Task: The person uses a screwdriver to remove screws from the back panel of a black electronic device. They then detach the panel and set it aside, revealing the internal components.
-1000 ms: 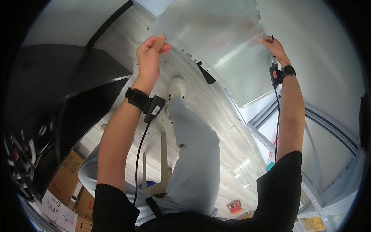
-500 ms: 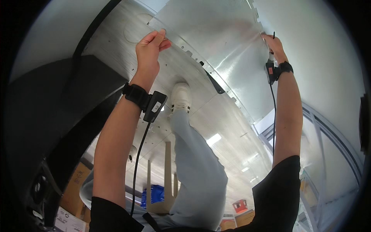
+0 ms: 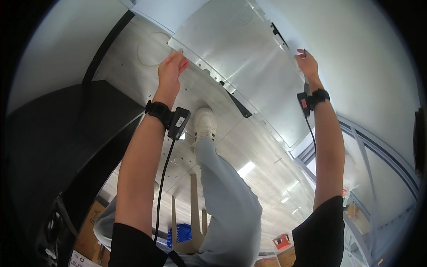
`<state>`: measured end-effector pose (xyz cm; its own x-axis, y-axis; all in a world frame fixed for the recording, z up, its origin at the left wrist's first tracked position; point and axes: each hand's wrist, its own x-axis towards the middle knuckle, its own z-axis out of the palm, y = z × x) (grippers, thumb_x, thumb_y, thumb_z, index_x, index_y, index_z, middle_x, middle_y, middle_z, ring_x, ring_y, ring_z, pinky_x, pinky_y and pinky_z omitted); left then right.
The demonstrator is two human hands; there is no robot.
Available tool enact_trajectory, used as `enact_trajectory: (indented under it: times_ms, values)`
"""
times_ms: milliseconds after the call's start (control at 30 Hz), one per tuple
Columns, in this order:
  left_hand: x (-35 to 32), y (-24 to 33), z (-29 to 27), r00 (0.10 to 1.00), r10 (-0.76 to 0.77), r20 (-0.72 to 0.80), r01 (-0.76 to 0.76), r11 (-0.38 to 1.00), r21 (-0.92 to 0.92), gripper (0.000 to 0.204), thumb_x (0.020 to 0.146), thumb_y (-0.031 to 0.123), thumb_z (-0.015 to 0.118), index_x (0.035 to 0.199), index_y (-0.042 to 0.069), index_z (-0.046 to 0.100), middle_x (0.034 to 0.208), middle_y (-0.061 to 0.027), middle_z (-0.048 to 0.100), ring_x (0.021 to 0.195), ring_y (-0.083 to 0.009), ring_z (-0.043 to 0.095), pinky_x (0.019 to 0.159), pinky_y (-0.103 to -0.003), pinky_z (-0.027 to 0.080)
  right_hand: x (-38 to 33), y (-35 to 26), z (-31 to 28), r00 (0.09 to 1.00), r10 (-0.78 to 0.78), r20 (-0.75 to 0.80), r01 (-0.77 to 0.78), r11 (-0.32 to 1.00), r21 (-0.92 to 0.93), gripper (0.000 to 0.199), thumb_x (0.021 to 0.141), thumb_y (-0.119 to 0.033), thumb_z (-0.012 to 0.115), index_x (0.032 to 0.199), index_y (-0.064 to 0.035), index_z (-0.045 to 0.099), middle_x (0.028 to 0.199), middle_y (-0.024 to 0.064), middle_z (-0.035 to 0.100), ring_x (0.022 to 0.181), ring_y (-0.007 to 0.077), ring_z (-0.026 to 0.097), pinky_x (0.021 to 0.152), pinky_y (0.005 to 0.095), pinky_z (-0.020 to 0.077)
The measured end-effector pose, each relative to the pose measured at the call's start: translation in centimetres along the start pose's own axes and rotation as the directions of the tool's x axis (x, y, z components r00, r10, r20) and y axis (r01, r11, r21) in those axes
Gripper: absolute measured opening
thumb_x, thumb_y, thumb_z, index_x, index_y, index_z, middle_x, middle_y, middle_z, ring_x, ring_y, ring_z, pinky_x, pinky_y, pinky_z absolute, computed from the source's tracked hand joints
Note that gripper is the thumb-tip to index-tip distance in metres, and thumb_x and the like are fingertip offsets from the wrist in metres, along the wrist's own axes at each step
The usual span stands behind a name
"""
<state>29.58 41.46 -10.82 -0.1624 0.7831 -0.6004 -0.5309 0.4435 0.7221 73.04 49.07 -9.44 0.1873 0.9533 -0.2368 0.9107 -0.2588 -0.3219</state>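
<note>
A large, shiny metal panel (image 3: 244, 53) slants across the upper middle, with notches and small tabs along its near edge. At its near left corner is my left hand (image 3: 170, 73), thumb and fingers pinched together on the edge. My right hand (image 3: 309, 66) is at the panel's far right edge, fingers curled, with a thin dark rod-like thing (image 3: 304, 53) between them; its kind is too small to tell. A black tapered bracket (image 3: 241, 106) sticks out below the near edge. Another black fitting (image 3: 276, 31) sits along the far edge.
My shoe (image 3: 205, 122) stands on the pale floor below the panel, near scattered small bits (image 3: 179, 160). A dark cabinet-like block (image 3: 66, 124) is at left. A wooden stool (image 3: 194, 209), a blue bag (image 3: 181, 233) and a red box (image 3: 281, 241) lie nearer. Grey metal frames (image 3: 356, 133) are at right.
The panel sits lower in view and shows more of its far side, including the black fitting. Both hands are also lower in view, the right one shifted slightly left. The view itself has shifted.
</note>
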Motion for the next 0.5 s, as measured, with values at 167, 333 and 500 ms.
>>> enact_trajectory:
  times_ms: [167,333,500]
  values:
    - [-3.8,0.0,0.6,0.989,-0.09,0.115,0.075,0.989,0.127,0.061,0.091,0.026,0.045,0.139,0.005,0.014,0.14,-0.0106,0.027,0.125,-0.0228,0.032,0.101,-0.039,0.03,-7.0,-6.6,-5.9,0.988,-0.156,0.02,0.146,0.957,0.252,0.032,0.076,-0.024,0.058,0.104,-0.0096,0.061,0.086,0.0085,0.065,0.083,0.021,0.061,0.074,0.0286,0.0461]
    - [-12.9,2.9,1.6,0.935,-0.097,0.342,-0.018,0.948,0.316,0.06,0.09,0.031,0.045,0.139,0.008,0.021,0.14,-0.0058,0.029,0.126,-0.0173,0.03,0.1,-0.04,0.028,-15.0,-17.2,-14.1,0.955,-0.246,0.164,0.145,0.873,0.466,0.029,0.078,-0.022,0.059,0.104,-0.0094,0.062,0.086,0.0058,0.064,0.082,0.0168,0.059,0.073,0.0274,0.0446]
    - [-27.8,12.3,4.9,0.806,-0.15,0.573,-0.19,0.85,0.491,0.058,0.084,0.035,0.056,0.133,0.009,0.037,0.13,-0.0076,0.044,0.119,-0.0185,0.041,0.096,-0.03,0.034,-24.8,-28.4,-21.5,0.888,-0.341,0.308,-0.028,0.629,0.777,0.025,0.082,-0.017,0.053,0.105,-0.0095,0.06,0.088,-0.0033,0.061,0.044,0.0009,0.026,0.04,0.0178,0.0198]
